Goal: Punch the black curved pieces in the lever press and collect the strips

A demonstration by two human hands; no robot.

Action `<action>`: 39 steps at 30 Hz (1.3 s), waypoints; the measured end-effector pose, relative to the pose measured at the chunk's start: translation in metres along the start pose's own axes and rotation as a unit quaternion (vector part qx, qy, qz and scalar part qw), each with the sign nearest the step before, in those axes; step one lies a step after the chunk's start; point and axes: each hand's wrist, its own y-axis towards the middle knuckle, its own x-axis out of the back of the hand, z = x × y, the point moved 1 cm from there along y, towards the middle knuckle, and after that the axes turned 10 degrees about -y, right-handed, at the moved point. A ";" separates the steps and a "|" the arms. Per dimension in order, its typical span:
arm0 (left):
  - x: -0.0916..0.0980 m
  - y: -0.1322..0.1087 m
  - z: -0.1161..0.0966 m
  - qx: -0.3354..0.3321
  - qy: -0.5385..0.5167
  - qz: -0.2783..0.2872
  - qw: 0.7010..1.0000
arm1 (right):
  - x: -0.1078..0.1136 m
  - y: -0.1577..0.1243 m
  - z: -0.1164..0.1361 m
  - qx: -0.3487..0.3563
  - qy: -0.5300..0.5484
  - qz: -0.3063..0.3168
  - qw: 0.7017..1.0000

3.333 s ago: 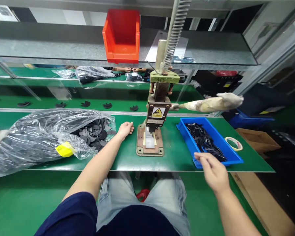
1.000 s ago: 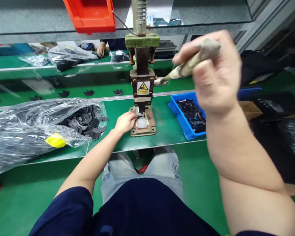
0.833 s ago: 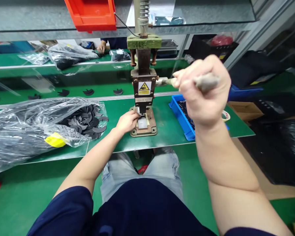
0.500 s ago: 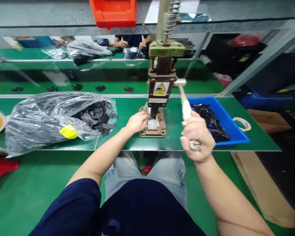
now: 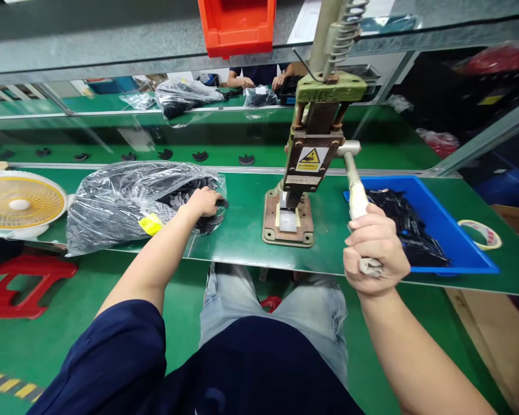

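Note:
My left hand (image 5: 204,202) is at the mouth of a clear plastic bag (image 5: 108,202), over a heap of dark grey curved pieces (image 5: 182,196). Its fingers are closed around one dark curved piece (image 5: 223,203) at the fingertips. Wrapped around the taped lever handle (image 5: 357,196) of a hand press, my right hand (image 5: 377,249) is closed. The green and brown press (image 5: 311,147) stands upright on its base plate (image 5: 289,237). Under its ram sits a pale block (image 5: 288,221), and no hand is at it.
A blue tray (image 5: 471,253) of black parts lies right of the press, beside a tape roll (image 5: 480,233). A fan (image 5: 21,202) stands at the left. Curved pieces (image 5: 199,156) line the green strip behind. An orange bin (image 5: 237,34) hangs above. Another person's hands (image 5: 262,82) work opposite.
My left hand has left the press block and moved left to the curved pieces at the bag. The right hand still grips the lever. The view has shifted left.

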 end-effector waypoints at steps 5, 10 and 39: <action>0.000 0.005 -0.013 -0.028 0.015 -0.010 0.999 | 0.000 0.002 -0.002 0.016 0.010 -0.010 1.000; -0.008 0.006 -0.041 -0.043 -0.029 -0.078 0.996 | -0.002 0.002 0.001 0.019 0.014 -0.010 1.000; -0.031 -0.009 -0.125 -0.042 -0.371 -0.193 0.907 | -0.007 -0.006 0.002 -0.002 0.011 -0.032 0.999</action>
